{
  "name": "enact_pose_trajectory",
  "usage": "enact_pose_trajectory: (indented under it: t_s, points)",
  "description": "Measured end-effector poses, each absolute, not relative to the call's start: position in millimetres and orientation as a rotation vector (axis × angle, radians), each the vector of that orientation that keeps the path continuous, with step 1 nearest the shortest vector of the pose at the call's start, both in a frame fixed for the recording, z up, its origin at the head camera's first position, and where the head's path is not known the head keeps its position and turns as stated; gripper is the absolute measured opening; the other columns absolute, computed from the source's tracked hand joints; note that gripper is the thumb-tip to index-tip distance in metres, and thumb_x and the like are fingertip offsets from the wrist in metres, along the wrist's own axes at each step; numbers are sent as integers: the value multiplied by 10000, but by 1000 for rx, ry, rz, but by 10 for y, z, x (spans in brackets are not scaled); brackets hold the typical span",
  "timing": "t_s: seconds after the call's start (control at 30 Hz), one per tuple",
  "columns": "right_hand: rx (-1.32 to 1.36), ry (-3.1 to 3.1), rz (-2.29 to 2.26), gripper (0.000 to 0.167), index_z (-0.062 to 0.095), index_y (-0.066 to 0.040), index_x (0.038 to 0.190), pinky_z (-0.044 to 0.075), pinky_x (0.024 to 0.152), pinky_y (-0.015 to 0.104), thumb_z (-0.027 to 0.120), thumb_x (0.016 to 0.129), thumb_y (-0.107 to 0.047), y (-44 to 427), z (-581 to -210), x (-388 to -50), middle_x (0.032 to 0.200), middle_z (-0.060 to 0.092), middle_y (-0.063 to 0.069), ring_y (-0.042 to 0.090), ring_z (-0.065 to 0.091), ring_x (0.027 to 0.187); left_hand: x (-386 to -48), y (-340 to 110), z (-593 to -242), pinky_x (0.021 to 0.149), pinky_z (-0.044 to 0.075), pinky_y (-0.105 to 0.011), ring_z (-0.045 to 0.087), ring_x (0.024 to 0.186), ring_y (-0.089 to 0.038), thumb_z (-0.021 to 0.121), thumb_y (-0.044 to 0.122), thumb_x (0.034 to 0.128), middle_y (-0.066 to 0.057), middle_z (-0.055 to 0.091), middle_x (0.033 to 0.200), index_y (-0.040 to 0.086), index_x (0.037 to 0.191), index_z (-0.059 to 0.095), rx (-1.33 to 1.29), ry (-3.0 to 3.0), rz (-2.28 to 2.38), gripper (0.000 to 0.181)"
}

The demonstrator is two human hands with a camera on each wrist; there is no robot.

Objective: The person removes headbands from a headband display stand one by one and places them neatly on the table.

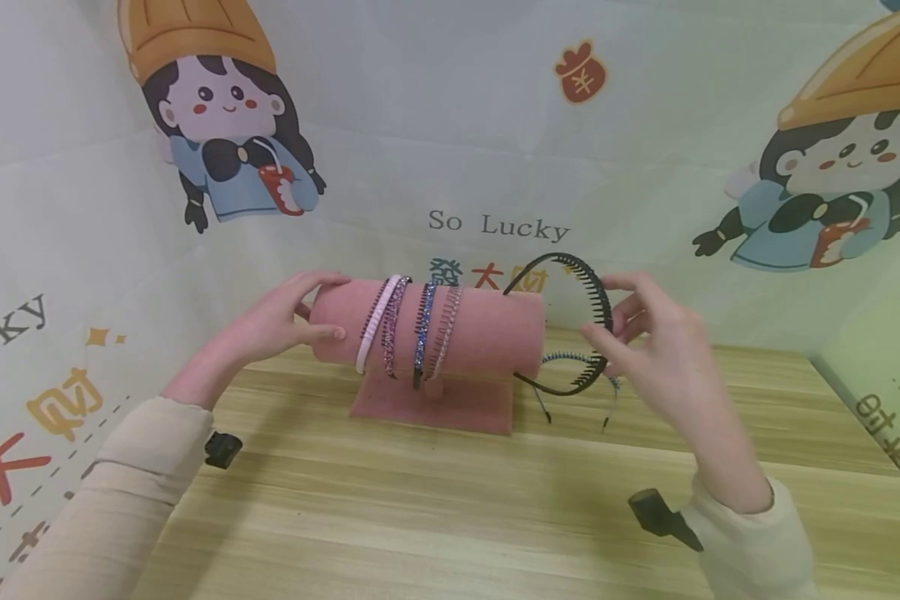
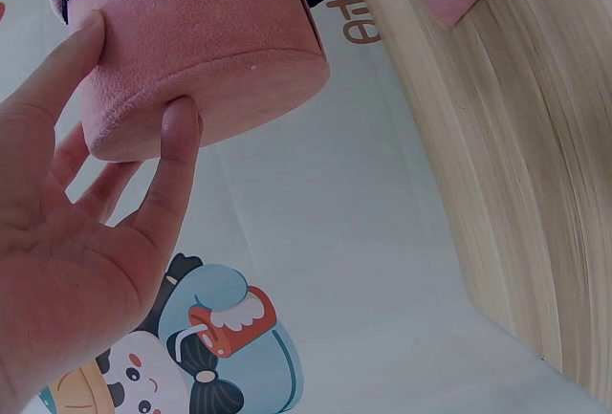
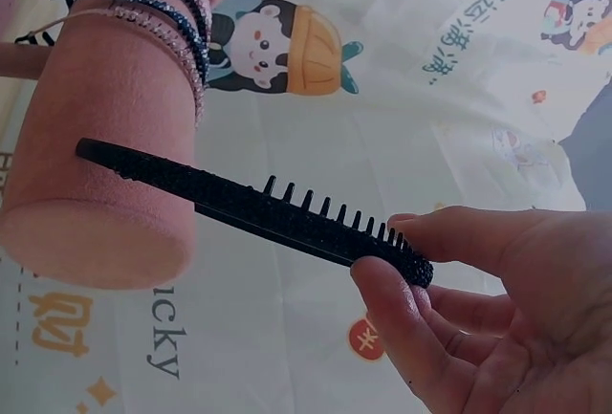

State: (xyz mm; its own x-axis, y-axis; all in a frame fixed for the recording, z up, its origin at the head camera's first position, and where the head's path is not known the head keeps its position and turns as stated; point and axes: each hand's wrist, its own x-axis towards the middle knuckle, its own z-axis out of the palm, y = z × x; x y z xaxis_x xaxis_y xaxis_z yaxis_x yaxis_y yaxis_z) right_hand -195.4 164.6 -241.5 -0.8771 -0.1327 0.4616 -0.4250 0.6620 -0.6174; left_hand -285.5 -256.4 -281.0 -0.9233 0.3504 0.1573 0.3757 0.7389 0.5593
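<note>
A pink plush roll (image 1: 487, 333) lies sideways on its pink stand. My left hand (image 1: 277, 321) grips the roll's left end, thumb on the near side; the left wrist view shows its fingertips pressed to the plush. Around the roll sit several headbands: a pale pink one (image 1: 375, 329), a pink glittery one (image 1: 392, 329), a blue glittery one (image 1: 422, 333) and a clear toothed one (image 1: 444, 333). Between thumb and fingers, my right hand (image 1: 667, 342) pinches a black toothed headband (image 3: 229, 199) at mid-arch. Its open ends reach over the roll's right end.
Behind the black headband, a blue toothed headband (image 1: 566, 357) rests on the wooden table (image 1: 450, 517). The stand's flat base (image 1: 435, 412) is on the table too. A printed cloth (image 1: 435, 108) hangs behind and at both sides.
</note>
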Motion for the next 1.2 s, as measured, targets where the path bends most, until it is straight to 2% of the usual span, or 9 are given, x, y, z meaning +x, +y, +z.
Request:
enact_pose_trajectory:
  t_s: [0.37,0.67,0.83,1.2]
  points:
    - [453,-2484,1020,524,531,-100,1367,564,547,237,740,887,-134,1681,-2436,-1905,873,622,94,135,668,668,-2854,-2564,-2819,909,510,-480,618,1094,-311,746,320,885,-109,392,1526,207,1501,381,-591,-2886,-924,724]
    - [499,-2440,986,518,561,-121,1354,545,536,207,753,873,-121,1721,-2413,-1873,847,637,95,-8,636,631,-2846,-2562,-2807,910,509,-478,621,1091,-320,732,316,897,-127,383,1536,195,1510,373,-604,-2884,-928,720]
    - [527,-2405,938,509,587,-140,1339,504,541,166,764,862,-119,1747,-2409,-1865,829,655,81,-44,616,601,-2837,-2562,-2802,904,503,-474,615,1108,-322,730,339,896,-120,384,1535,201,1511,367,-604,-2890,-925,728]
    - [538,-2294,824,412,676,-171,1235,452,527,99,775,843,-91,1844,-2315,-1815,821,661,53,-203,515,689,-2837,-2569,-2799,903,503,-473,619,1104,-322,727,333,899,-113,382,1543,204,1514,364,-611,-2887,-936,726]
